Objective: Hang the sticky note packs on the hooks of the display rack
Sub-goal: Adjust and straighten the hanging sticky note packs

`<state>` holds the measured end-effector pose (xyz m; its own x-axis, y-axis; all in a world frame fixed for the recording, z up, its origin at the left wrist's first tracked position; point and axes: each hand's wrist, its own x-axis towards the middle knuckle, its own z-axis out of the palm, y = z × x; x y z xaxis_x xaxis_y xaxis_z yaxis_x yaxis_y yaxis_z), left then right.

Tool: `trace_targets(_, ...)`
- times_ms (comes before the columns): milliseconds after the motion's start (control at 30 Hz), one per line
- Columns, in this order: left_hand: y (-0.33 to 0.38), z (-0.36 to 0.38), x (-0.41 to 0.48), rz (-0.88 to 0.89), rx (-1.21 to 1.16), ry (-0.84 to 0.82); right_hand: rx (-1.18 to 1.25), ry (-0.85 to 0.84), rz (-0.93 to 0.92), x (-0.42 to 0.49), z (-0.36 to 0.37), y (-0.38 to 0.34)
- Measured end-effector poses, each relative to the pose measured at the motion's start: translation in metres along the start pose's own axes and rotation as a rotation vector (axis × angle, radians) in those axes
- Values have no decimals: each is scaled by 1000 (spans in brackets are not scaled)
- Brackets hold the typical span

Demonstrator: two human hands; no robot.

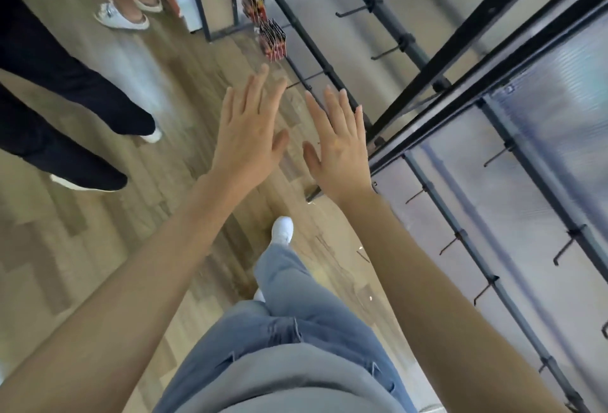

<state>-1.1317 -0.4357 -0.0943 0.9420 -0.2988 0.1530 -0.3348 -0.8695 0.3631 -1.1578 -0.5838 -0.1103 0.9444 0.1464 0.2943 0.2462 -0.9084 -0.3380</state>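
My left hand and my right hand are stretched out in front of me side by side, fingers straight and spread, holding nothing. The black display rack runs along the right, its rails carrying several bare hooks. Further along the rack, several red and black packs hang on hooks near the top middle of the view. My right hand is close to the rack's lower rail without touching it. The whole view is tilted and blurred.
The wooden floor fills the left and middle. Two other people's legs stand at the left and top left: dark trousers and white shoes. My own jeans and white shoe are below my hands.
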Motion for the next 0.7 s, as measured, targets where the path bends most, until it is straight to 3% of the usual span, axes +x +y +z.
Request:
trace_targets(267, -19, -14, 110, 26, 56, 33, 10, -8, 0, 104, 0, 23)
trace_targets(433, -23, -20, 155, 15, 23, 52, -31, 76, -1, 151, 0, 40)
trace_targets(700, -45, -30, 225, 148, -8, 67, -62, 146, 106, 206, 7, 48)
